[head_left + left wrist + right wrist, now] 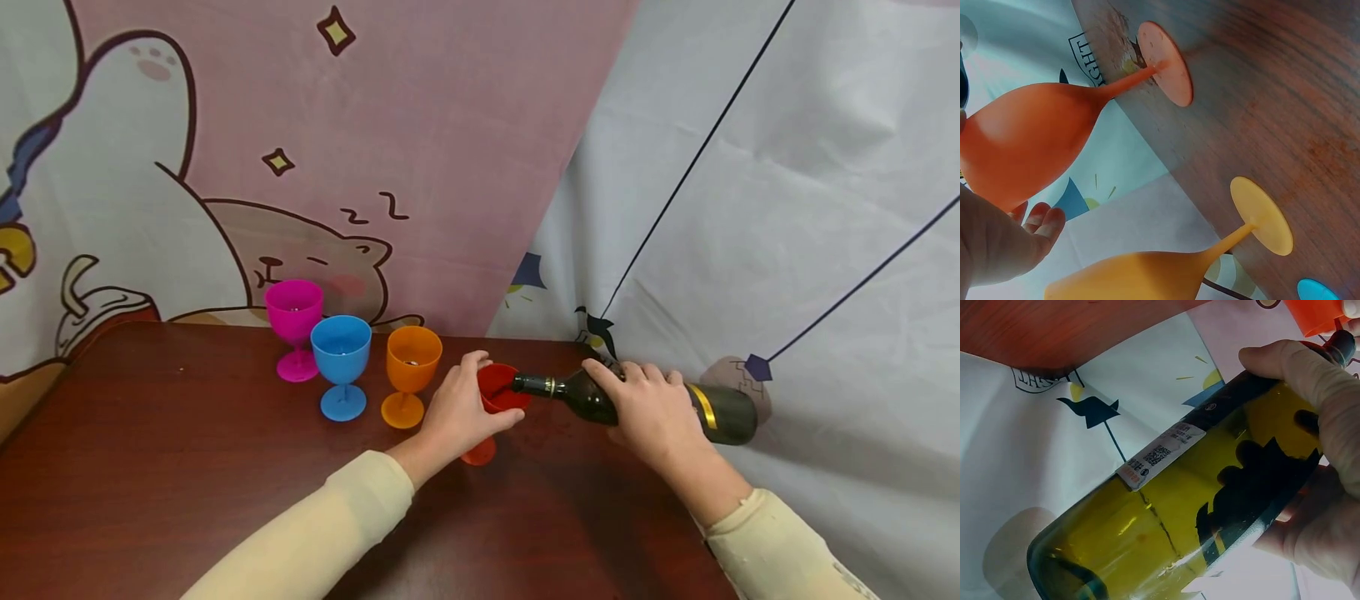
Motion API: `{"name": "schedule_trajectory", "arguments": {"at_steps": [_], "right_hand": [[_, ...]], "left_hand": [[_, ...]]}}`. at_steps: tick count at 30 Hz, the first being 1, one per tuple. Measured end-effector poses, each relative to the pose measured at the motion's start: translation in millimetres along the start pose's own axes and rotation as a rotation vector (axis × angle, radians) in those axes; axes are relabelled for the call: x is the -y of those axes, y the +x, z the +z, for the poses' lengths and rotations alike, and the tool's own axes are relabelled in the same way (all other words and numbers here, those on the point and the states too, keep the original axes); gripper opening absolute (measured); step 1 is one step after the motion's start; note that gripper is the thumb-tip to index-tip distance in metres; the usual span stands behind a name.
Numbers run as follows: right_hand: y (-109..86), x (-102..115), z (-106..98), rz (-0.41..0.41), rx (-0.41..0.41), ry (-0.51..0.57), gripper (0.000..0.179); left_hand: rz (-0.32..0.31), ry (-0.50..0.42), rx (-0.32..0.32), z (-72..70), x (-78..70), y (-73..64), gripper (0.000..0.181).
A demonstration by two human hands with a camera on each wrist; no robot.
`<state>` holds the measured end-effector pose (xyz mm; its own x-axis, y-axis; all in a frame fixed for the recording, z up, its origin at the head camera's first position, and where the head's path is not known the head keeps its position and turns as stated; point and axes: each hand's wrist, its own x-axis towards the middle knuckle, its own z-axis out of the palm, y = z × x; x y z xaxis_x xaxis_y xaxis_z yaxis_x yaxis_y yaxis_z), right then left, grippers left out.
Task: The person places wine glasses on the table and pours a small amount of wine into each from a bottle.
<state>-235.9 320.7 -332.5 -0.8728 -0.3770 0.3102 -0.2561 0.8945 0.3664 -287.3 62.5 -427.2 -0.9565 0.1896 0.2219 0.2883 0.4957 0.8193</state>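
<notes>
My left hand (461, 408) holds a red goblet (480, 451) around its bowl, thumb on the near side and fingers on the far side. The left wrist view shows this goblet (1041, 140) as orange, with its foot on the table. My right hand (648, 408) grips a dark green wine bottle (723, 414) around its body. The bottle lies nearly level, its neck pointing left and its mouth over the goblet's bowl. A thin dark streak shows inside the bowl below the mouth. In the right wrist view, the see-through bottle (1141, 537) bears a small white label.
An orange goblet (413, 360), a blue goblet (341, 354) and a magenta goblet (295, 312) stand upright left of my left hand on the brown wooden table (187, 500). A printed cloth (465, 125) hangs behind the table and along its right side.
</notes>
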Motion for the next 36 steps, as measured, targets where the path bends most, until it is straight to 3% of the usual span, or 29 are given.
{"name": "schedule_trajectory", "arguments": {"at_steps": [5, 14, 20, 29, 32, 36], "right_hand": [[2.3, 2, 4, 0.016, -0.005, 0.086, 0.094], [9.4, 13, 30, 0.14, 0.091, 0.443, 0.087], [7.1, 22, 61, 0.277, -0.068, 0.701, 0.09], [-1.4, 24, 104, 0.674, -0.283, 1.108, 0.098], [-3.6, 26, 111, 0.733, -0.354, 1.165, 0.098], [-4.9, 30, 119, 0.746, -0.421, 1.167, 0.096]], "left_hand": [[-0.001, 0.0, -0.009, -1.7, 1.1, 0.8, 0.099], [-0.012, -0.018, -0.025, -2.7, 3.6, 3.1, 0.099], [-0.032, -0.014, -0.036, -3.3, 3.8, 2.3, 0.097], [-0.041, 0.023, -0.052, -4.7, 3.2, 2.1, 0.095], [-0.042, 0.023, -0.06, -5.3, 5.3, 2.6, 0.094], [-0.032, 0.027, -0.065, -6.4, 7.7, 2.2, 0.094]]}}
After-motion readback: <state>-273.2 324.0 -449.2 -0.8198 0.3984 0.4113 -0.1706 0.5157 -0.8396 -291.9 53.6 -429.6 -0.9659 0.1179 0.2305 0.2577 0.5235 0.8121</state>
